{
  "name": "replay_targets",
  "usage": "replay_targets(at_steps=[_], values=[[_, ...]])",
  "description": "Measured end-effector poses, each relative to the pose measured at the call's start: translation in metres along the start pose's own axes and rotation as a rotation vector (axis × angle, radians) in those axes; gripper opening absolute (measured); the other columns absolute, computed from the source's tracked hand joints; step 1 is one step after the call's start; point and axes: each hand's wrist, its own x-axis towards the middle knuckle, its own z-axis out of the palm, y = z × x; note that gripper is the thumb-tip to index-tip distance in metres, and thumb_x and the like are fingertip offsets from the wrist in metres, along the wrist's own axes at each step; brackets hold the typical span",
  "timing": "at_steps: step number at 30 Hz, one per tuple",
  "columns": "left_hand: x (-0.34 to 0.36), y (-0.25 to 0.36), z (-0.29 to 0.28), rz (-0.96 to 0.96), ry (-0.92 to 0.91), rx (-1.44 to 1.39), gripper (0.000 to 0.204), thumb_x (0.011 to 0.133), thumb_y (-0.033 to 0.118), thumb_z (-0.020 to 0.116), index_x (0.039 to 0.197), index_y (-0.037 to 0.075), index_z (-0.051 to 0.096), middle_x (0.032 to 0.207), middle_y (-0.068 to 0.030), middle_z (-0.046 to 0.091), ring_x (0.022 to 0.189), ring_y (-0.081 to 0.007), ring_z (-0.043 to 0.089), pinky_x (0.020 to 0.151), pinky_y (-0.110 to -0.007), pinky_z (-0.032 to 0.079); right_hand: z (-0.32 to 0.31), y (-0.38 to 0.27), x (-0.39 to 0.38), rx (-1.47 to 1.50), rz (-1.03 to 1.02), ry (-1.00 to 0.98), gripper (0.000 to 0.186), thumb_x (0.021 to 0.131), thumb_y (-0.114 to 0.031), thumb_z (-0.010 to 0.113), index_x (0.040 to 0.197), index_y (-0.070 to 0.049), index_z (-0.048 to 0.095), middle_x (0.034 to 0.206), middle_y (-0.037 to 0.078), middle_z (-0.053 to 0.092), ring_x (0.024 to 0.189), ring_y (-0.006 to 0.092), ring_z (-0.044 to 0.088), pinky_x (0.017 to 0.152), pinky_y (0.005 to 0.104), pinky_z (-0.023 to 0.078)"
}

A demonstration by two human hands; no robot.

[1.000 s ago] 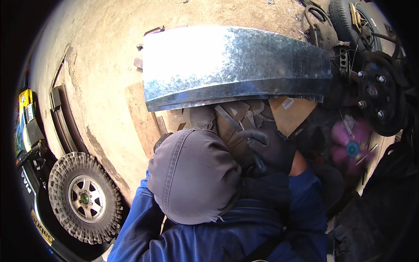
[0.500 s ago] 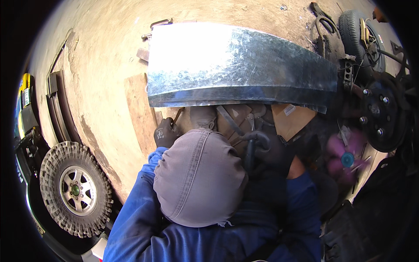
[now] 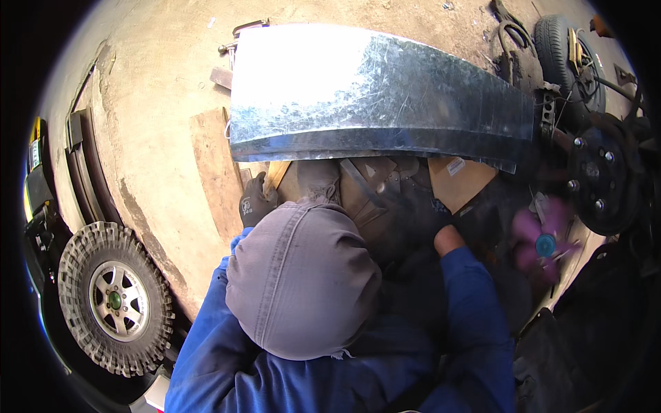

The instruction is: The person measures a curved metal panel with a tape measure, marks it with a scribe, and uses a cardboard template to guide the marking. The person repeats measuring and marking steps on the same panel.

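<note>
A long, shiny sheet of bent metal (image 3: 385, 82) lies across in front of me, its folded edge nearest to me. My left hand (image 3: 253, 205), in a dark work glove, is closed at the left end of that edge, with a pale wooden strip (image 3: 277, 172) between thumb and finger. Right of centre, my gloved right hand (image 3: 441, 212) is low in shadow under the sheet's near edge. Its fingers look closed, and a dark, blurred shape lies beside them that I cannot make out. A rounded grey cloth shape (image 3: 303, 282) with a stitched seam hides the space between my arms.
A shoe (image 3: 319, 180) and a brown board (image 3: 460, 182) sit by the near edge. A plank (image 3: 215, 175) lies left. Farther left stands a knobbly tyre (image 3: 116, 299). On the right are a black wheel hub (image 3: 599, 172), another tyre (image 3: 568, 58) and a purple-bladed fan (image 3: 545, 244).
My right hand has moved up and forward, and the dark bar it gripped is lost in blur. My left hand has shifted slightly forward; the strip beside it looks paler.
</note>
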Motion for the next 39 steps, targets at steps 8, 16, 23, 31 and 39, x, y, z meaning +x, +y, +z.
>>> replay_targets(at_steps=[8, 16, 23, 31, 39], values=[[-0.015, -0.055, -0.001, 0.06, -0.203, 0.191, 0.082, 0.093, 0.039, 0.084, 0.164, 0.014, 0.052, 0.151, -0.0199, 0.064, 0.127, -0.0454, 0.067, 0.104, -0.056, 0.056, -0.019, 0.006, 0.035, 0.065, 0.419, -0.249, 0.041, 0.098, -0.042, 0.072, 0.127, -0.015, 0.08, 0.124, 0.022, 0.079, 0.116, 0.0422, 0.075, 0.103, 0.0548, 0.058], [-0.039, -0.075, -0.006, 0.221, -0.127, 0.091, 0.082, 0.088, 0.044, 0.088, 0.157, 0.01, 0.06, 0.141, -0.0189, 0.071, 0.123, -0.0426, 0.071, 0.1, -0.056, 0.056, 0.107, 0.0, 0.06, -0.065, 0.273, -0.036, 0.05, 0.099, -0.036, 0.074, 0.135, -0.002, 0.072, 0.133, 0.029, 0.074, 0.125, 0.0468, 0.071, 0.107, 0.0536, 0.057], [-0.027, -0.025, -0.07, 0.361, 0.148, 0.049, 0.064, 0.093, 0.006, 0.082, 0.154, 0.011, 0.064, 0.139, -0.0155, 0.074, 0.131, -0.0355, 0.067, 0.112, -0.049, 0.051, 0.117, -0.011, 0.067, -0.043, 0.44, -0.154, 0.031, 0.101, -0.024, 0.067, 0.124, -0.007, 0.077, 0.13, 0.025, 0.076, 0.123, 0.0439, 0.072, 0.106, 0.0521, 0.058], [-0.011, 0.011, -0.076, 0.208, 0.198, -0.087, 0.055, 0.094, 0.008, 0.08, 0.148, 0.009, 0.069, 0.14, -0.0151, 0.072, 0.131, -0.0365, 0.066, 0.112, -0.052, 0.051, 0.097, 0.01, 0.052, 0.046, 0.193, -0.057, 0.03, 0.095, -0.023, 0.066, 0.116, -0.006, 0.08, 0.114, 0.026, 0.079, 0.11, 0.0472, 0.075, 0.097, 0.0563, 0.058], [-0.019, -0.025, -0.049, 0.287, -0.021, 0.038, 0.048, 0.094, 0.013, 0.081, 0.141, 0.009, 0.072, 0.137, -0.0164, 0.074, 0.128, -0.0376, 0.066, 0.111, -0.054, 0.051, 0.029, -0.005, 0.056, -0.05, 0.238, -0.39, 0.039, 0.096, -0.021, 0.068, 0.133, -0.012, 0.076, 0.136, 0.021, 0.076, 0.128, 0.0412, 0.072, 0.109, 0.0503, 0.057]])
